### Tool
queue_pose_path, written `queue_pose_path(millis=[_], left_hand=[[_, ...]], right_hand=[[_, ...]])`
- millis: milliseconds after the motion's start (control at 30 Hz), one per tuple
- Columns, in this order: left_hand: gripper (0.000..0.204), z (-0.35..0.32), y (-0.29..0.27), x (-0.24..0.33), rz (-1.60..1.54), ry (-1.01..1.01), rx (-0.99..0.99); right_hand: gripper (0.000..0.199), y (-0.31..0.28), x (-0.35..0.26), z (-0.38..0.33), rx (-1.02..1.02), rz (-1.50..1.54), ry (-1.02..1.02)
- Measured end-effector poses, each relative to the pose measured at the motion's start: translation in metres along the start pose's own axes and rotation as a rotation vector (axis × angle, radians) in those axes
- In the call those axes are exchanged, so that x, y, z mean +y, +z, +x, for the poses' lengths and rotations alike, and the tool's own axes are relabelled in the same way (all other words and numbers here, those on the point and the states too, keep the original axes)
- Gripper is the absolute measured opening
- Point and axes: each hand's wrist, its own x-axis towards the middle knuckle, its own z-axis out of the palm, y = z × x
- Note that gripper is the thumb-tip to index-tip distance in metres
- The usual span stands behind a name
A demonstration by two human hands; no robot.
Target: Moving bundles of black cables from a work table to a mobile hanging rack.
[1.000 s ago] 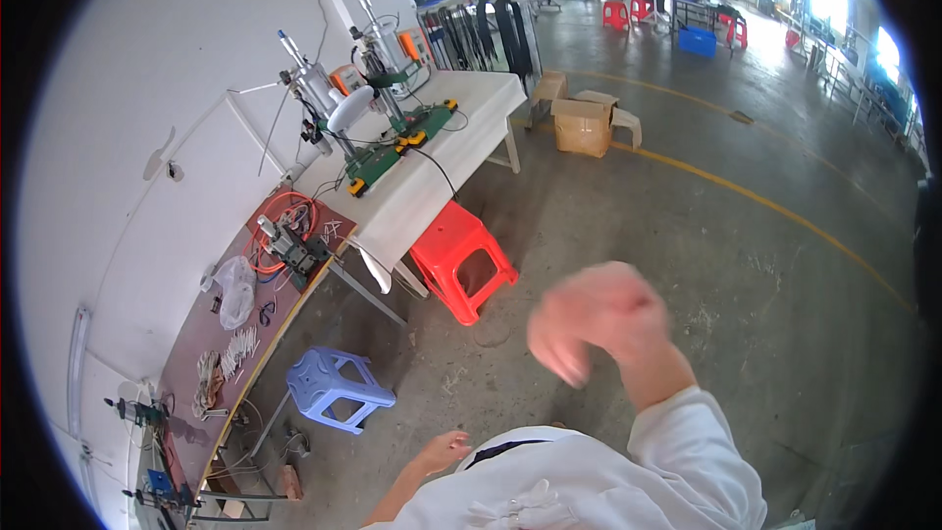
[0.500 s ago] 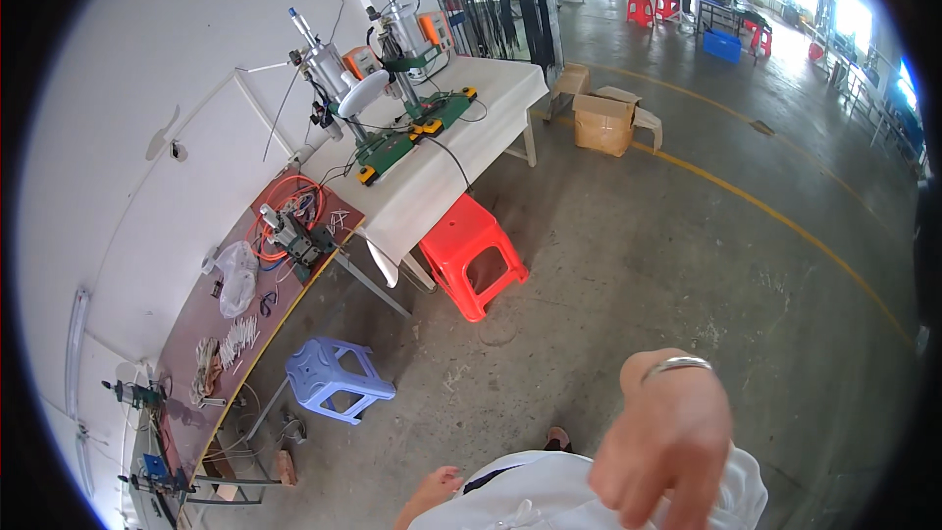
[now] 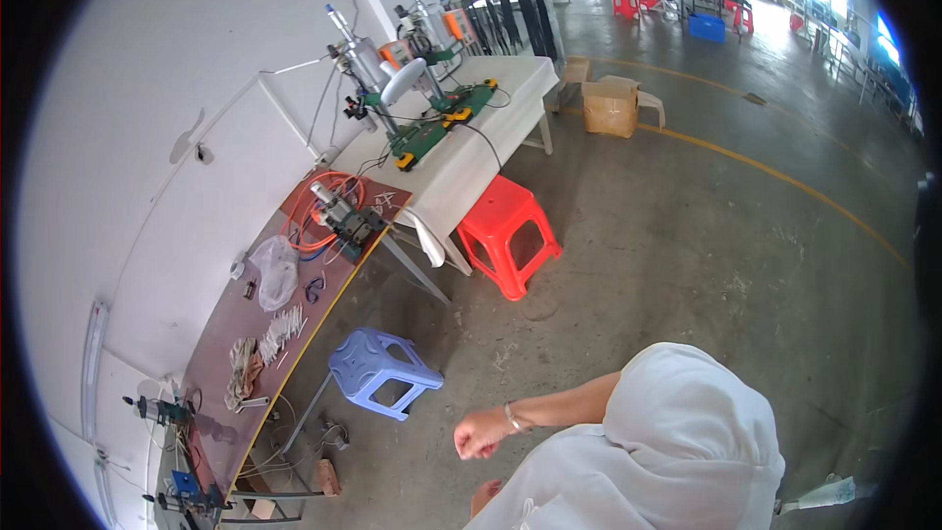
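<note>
Grey concrete floor (image 3: pixel 687 265) of a wide workshop, seen from above. Far left, a white wall (image 3: pixel 196 236). Against it, a long brown workbench (image 3: pixel 221 353), strewn with small parts and wires. On the bench, a crumpled clear plastic bag (image 3: pixel 275 270); further along, a coiled orange hose (image 3: pixel 314 201) around a small metal device.

Just off the bench edge, a pale blue stool (image 3: pixel 378 370), upright on the floor. Beyond the bench end, a white table (image 3: pixel 461 157) carrying green machines (image 3: pixel 432 123) with tall metal posts.

Low in the middle, the right hand (image 3: pixel 478 435), reaching leftward across the body, fingers curled in toward the palm in a loose fist. Grips nothing that shows. Hangs in the air near the blue stool, to its right and lower in the view, not touching it. Thin bracelet (image 3: pixel 510 419) on the wrist.

Beside the table front, a red stool (image 3: pixel 505 236), upright, well apart from the hand. Further back, a cardboard box (image 3: pixel 610 106) on the floor. Lower right, a loose white sleeve (image 3: pixel 687 432) covering the upper arm. Across the right, a curving yellow line (image 3: pixel 785 177) painted on the concrete.
</note>
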Motion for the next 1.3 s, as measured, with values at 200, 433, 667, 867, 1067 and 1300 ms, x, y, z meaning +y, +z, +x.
queue_pose_path(millis=[200, 433, 667, 867, 1067, 1300], left_hand=[[0.039, -0.047, -0.027, -0.049, -0.157, -0.046, 0.064], [0.035, -0.068, -0.054, -0.068, -0.231, -0.052, 0.100], [0.032, -0.067, -0.084, -0.062, -0.269, -0.034, 0.156], [0.030, -0.102, -0.123, -0.061, -0.273, 0.001, 0.402], [0.031, -0.173, -0.134, -0.071, -0.148, -0.609, 0.733], [0.031, -0.263, -0.004, -0.127, -0.479, -1.164, 0.554]], right_hand=[[0.015, 0.076, 0.006, 0.077, -0.114, -0.097, 0.047], [0.013, 0.106, 0.002, 0.117, -0.137, -0.175, 0.150], [0.014, 0.124, -0.023, 0.163, -0.213, -0.211, 0.189], [0.014, 0.128, -0.001, 0.241, -0.365, -0.215, 0.188], [0.022, 0.130, 0.023, 0.314, -0.507, -1.026, -0.001], [0.024, 0.203, 0.029, 0.409, -1.127, -1.404, -0.056]])
